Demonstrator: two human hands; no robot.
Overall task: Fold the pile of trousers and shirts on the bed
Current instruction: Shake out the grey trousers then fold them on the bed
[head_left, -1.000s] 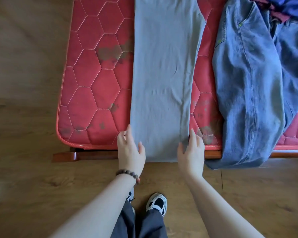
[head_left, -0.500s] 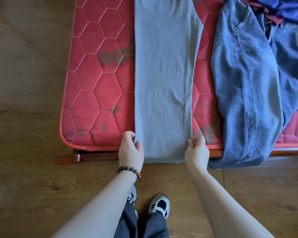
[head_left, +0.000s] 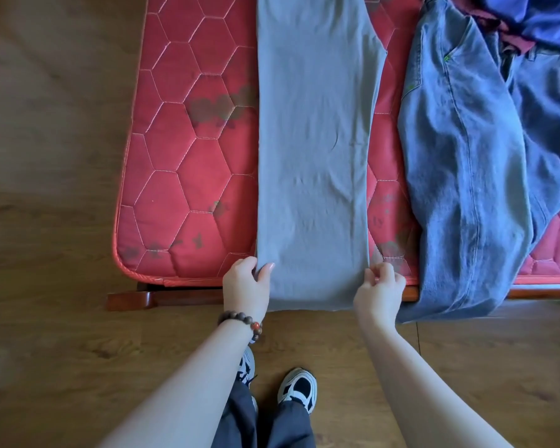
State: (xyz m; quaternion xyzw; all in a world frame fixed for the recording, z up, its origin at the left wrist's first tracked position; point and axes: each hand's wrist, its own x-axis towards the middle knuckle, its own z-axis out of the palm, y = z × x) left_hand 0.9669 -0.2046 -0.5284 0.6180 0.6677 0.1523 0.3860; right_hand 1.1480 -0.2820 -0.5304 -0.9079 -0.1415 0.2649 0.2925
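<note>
Grey trousers (head_left: 314,140) lie flat and lengthwise down the middle of the red quilted mattress (head_left: 188,176), their hem hanging over the near edge. My left hand (head_left: 246,286) pinches the hem's left corner, thumb on top of the cloth. My right hand (head_left: 380,289) pinches the right corner with curled fingers. Blue jeans (head_left: 472,163) sprawl to the right, one leg drooping over the bed edge. More clothes, purple and maroon (head_left: 530,17), are heaped at the top right.
The wooden bed frame (head_left: 130,299) juts out below the mattress corner at the left. Wood floor (head_left: 46,350) surrounds the bed. My two shoes (head_left: 298,386) stand close to the bed edge.
Both hands went from lying flat beside the hem with straight fingers to curling and pinching its two corners.
</note>
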